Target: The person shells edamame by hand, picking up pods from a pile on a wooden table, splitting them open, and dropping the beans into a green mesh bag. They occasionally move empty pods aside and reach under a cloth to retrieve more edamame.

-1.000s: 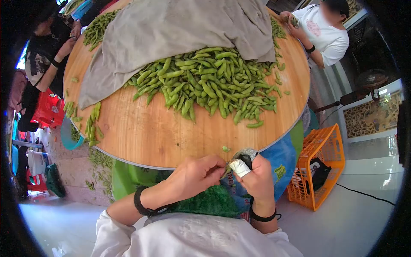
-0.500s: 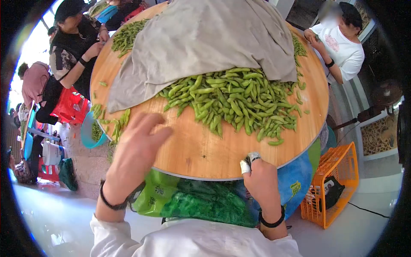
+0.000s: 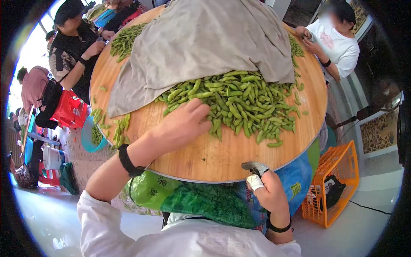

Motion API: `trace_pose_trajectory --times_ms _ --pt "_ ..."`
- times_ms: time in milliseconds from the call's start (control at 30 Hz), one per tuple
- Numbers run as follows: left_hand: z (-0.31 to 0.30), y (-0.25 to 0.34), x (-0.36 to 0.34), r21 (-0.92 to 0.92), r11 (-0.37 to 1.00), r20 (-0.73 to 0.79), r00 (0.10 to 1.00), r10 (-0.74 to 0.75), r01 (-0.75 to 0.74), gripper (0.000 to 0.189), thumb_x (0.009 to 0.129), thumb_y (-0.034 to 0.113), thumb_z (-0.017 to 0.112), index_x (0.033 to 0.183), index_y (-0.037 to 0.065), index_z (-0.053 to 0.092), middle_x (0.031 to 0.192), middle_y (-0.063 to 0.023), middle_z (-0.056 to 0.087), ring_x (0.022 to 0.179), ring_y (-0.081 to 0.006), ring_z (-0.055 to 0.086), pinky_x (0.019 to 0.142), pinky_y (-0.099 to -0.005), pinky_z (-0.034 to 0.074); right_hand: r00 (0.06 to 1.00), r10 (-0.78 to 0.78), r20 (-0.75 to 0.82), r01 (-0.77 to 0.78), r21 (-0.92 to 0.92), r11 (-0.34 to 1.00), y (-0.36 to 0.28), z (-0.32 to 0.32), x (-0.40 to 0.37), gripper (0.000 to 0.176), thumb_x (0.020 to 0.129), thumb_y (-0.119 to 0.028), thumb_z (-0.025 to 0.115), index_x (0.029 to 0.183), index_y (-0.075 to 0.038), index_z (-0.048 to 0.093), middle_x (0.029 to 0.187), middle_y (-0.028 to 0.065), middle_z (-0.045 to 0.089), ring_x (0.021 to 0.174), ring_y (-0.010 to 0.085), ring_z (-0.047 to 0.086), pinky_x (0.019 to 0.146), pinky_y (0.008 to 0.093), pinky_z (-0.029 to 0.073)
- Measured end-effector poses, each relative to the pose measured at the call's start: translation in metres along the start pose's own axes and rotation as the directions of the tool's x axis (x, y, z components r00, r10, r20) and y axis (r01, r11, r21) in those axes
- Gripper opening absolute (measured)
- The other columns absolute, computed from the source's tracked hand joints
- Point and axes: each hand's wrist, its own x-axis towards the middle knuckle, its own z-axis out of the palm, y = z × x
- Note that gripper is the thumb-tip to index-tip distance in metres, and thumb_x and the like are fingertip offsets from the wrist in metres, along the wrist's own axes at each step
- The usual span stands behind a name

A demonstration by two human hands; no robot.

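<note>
My left hand [image 3: 184, 123] reaches over the tabletop to the near left edge of a heap of green soybean pods [image 3: 239, 100]. Its fingers are bent together right at the pods, and I cannot tell what lies under the fingertips. By the table's front edge is my right hand [image 3: 269, 188], with white wrapping on the thumb and a grey covering on the outstretched index finger. Thumb and index stand slightly apart with nothing visible between them. A grey-beige cloth [image 3: 205, 43] covers the back of the heap.
Beyond the round wooden table [image 3: 188, 165] people work at left and right. Loose pods [image 3: 122, 126] lie at the left edge. A teal basin [image 3: 90, 135] stands below them, and an orange crate [image 3: 329, 184] is on the floor at right. Green and blue plastic sacking [image 3: 192, 199] hangs before me.
My left hand has swung right and forward from the table's left side to the pods, its fingers drawing together. My right hand has shifted slightly right and back, index finger now pointing left.
</note>
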Motion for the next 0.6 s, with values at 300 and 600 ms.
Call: trace_pose_trajectory --times_ms 300,600 --pt "0.001 0.038 -0.012 -0.746 -0.626 0.625 0.562 -0.543 0.225 0.007 0.087 0.010 0.059 0.091 0.004 0.059 0.083 -0.0027 0.061 0.063 -0.0101 0.058 0.061 -0.0239 0.050 0.995 -0.100 0.008 0.100 0.070 0.993 -0.016 0.017 0.016 0.022 0.083 -0.009 0.052 0.102 0.001 0.057 0.078 0.0190 0.061 0.071 0.0329 0.061 0.062 0.0369 0.047" --pt "-0.015 0.048 -0.039 -0.891 -0.178 0.401 0.540 -0.740 0.417 0.012 0.082 0.006 0.060 0.093 0.003 0.060 0.084 -0.0060 0.060 0.070 -0.0163 0.058 0.061 -0.0271 0.049 0.965 -0.194 -0.177 0.207 0.058 0.977 0.002 0.029 0.027 0.018 0.081 -0.009 0.057 0.095 0.001 0.061 0.080 0.0190 0.062 0.073 0.0342 0.061 0.065 0.0364 0.048"
